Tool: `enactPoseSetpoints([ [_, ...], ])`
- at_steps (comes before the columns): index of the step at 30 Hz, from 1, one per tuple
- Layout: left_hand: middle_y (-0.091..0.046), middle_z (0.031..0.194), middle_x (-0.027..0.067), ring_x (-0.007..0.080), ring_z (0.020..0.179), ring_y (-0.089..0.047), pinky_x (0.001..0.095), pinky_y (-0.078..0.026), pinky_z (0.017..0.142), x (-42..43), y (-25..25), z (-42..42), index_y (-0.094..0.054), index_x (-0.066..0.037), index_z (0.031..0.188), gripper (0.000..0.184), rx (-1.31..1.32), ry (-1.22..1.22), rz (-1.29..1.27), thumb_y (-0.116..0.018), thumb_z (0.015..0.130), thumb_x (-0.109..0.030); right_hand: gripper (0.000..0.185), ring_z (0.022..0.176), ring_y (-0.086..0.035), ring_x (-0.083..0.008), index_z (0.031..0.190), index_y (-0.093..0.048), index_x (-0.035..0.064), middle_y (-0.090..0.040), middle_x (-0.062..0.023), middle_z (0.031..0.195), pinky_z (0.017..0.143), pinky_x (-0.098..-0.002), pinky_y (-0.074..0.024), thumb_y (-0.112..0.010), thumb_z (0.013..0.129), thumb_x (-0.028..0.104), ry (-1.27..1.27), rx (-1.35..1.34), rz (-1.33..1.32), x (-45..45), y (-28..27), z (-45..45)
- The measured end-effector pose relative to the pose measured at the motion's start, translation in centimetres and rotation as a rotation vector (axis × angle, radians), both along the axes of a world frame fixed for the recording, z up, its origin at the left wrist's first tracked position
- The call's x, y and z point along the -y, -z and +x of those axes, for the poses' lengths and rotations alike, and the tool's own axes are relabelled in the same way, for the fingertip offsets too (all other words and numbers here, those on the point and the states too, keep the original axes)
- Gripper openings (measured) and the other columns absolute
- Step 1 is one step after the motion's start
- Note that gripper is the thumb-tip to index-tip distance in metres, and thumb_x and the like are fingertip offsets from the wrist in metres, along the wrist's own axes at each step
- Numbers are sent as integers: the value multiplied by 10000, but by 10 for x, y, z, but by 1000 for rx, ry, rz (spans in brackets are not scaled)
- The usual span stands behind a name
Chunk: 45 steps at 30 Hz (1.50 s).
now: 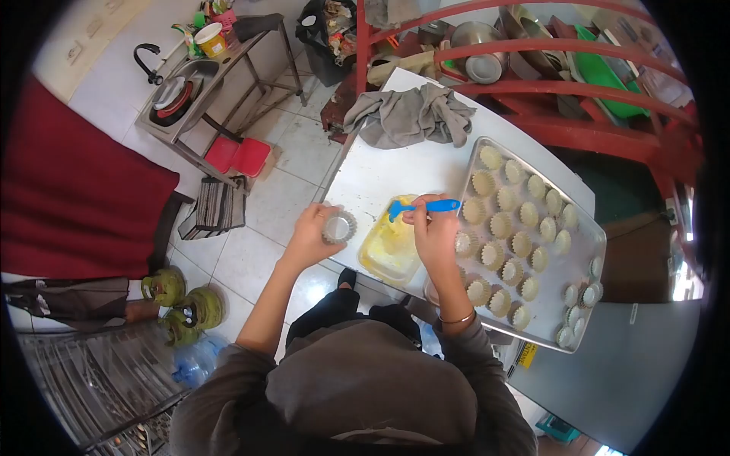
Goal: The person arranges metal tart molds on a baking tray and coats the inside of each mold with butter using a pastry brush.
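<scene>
My left hand (308,234) holds a small fluted metal mould (339,227) by its side, near the white table's (365,178) front left edge. In my right hand (433,232) is a blue brush (442,205), its bristle end over a clear plastic tub (385,254) smeared with yellow, soft-looking stuff. To the right of that hand lies a large metal tray (555,315) with several fluted moulds standing in rows, and stacked or smaller ones at its right side.
A crumpled grey cloth (411,115) lies at the table's back. Behind stands a red rack (563,135) with bowls and a green basket (601,72). A sink (199,74) is at the upper left, green gas cylinders (199,308) and a blue water bottle (196,363) at the lower left.
</scene>
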<state>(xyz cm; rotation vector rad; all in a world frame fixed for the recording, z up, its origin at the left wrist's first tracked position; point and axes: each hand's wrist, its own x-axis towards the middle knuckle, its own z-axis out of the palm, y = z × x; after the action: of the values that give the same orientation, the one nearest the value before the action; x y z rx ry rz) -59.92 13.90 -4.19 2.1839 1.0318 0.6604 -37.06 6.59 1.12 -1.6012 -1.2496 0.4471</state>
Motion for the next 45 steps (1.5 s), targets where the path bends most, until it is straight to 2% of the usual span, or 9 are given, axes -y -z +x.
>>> enactPoseSetpoints([
  [13,-557,1002,129,286,893,-554,343,-462,759,-10,16,-10,-542,-31,1114,618,198,75,32,-815,568,-129,114,638,-671,-204,846,-512,-85,-579,-128,765,590,-277,-582,-472,897,8,256,-439,-12,4,-11,-18],
  [16,-547,1038,88,255,918,-557,376,-396,842,-11,19,-10,-552,-56,1118,592,178,77,-41,-785,592,-197,108,635,-667,-193,846,-503,-76,-570,-122,742,577,-278,-582,-458,901,7,264,-388,-86,4,-32,-11],
  [19,-555,997,128,277,856,-553,341,-460,731,-15,15,-8,-541,-31,1038,535,189,114,21,-792,575,-128,125,620,-664,-195,828,-498,-76,-565,-117,722,568,-273,-581,-448,901,12,268,-375,-98,-1,-31,-17],
  [31,-555,996,124,276,889,-567,334,-472,742,-18,12,-8,-534,-45,1040,541,181,129,-23,-774,559,-104,127,570,-651,-177,762,-513,-55,-566,-100,659,491,-269,-538,-472,866,4,280,-325,-132,-5,-34,-22],
  [34,-555,1000,127,275,888,-569,335,-474,743,-18,11,-10,-533,-42,1045,551,183,126,-36,-774,553,-103,128,547,-638,-168,763,-516,-52,-570,-101,657,496,-265,-537,-479,865,16,291,-317,-12,3,-46,-12],
  [37,-537,1062,92,264,925,-550,378,-395,818,-16,15,-12,-518,-67,1080,579,150,123,-98,-771,571,-176,111,534,-629,-165,770,-519,-43,-568,-107,663,491,-271,-529,-485,857,17,297,-258,4,9,-54,-8],
  [40,-555,1010,130,277,882,-567,336,-474,736,-16,14,-10,-533,-42,1044,552,187,132,-23,-773,550,-102,104,532,-628,-188,772,-518,-40,-557,-128,672,490,-291,-516,-489,853,18,274,-225,-93,-3,-32,-19],
  [43,-555,1016,129,280,886,-565,335,-475,729,-16,12,-10,-534,-43,1048,549,159,141,-2,-770,556,-103,103,520,-622,-218,775,-515,-41,-543,-144,684,489,-313,-502,-503,850,28,162,-13,-119,-14,-4,-29],
  [45,-558,1017,127,280,887,-563,335,-473,731,-15,11,-10,-536,-45,1054,553,149,129,-5,-770,557,-105,121,528,-623,-232,774,-515,-43,-530,-146,702,497,-322,-499,-508,857,44,181,-67,-132,-11,-9,-28],
])
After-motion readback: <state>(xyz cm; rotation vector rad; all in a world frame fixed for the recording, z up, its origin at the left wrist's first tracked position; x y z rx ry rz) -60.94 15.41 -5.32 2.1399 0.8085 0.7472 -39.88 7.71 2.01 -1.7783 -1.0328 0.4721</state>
